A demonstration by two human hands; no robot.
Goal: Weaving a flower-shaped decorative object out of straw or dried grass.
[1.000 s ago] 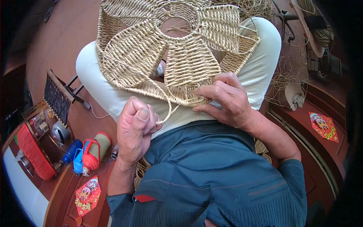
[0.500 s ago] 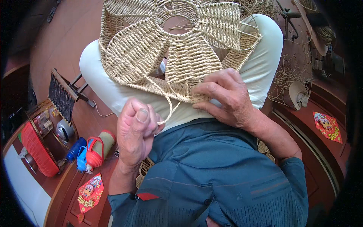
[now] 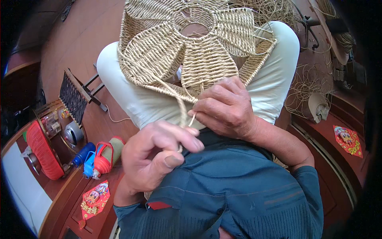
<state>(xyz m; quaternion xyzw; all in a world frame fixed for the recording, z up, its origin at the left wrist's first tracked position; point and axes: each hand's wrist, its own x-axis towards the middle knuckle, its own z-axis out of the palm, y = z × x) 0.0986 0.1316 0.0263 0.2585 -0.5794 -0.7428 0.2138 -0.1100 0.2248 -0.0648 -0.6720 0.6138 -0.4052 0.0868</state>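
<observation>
Two hands are working at the near rim of a woven straw piece (image 3: 187, 51) that is lying across the person's lap, its petal-shaped panels fanning away from the body. One loose straw strand (image 3: 181, 107) is running from that rim straight back toward the chest, its long axis pointing away from the piece. Nearer the body, the left hand (image 3: 157, 157) is clenching the strand's free end, fingers curled and thumb forward. Right hand (image 3: 227, 107) is lying palm down on the rim itself, fingertips pinching the weave where the strand is leaving it.
</observation>
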